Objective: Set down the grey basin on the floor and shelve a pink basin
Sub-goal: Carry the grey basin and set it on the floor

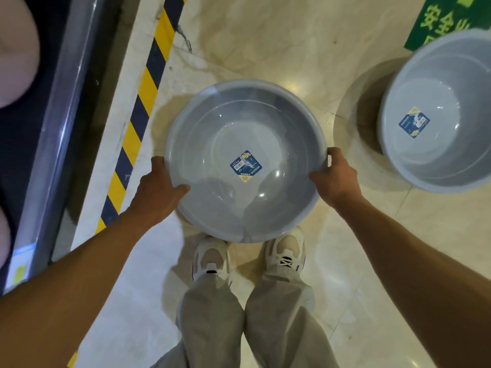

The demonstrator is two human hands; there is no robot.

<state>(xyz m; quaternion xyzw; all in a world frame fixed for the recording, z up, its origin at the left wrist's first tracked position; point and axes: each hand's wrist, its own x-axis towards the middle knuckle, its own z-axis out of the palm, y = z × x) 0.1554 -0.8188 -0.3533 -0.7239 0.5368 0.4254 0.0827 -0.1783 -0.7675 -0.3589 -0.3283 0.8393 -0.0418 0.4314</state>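
A round grey basin (239, 120) with a blue label stuck inside it hangs level above the marble floor, just ahead of my shoes. My left hand (156, 188) grips its left rim, thumb inside the bowl. My right hand (336, 176) grips the right rim the same way. Pink basins (14, 51) show blurred at the far left edge, on the shelf.
A second grey basin (441, 83) with the same label stands on the floor at the right. A green floor sign (435, 19) lies beyond it. A yellow and dark striped strip (144, 102) runs along the shelf's metal edge (61, 123) on the left.
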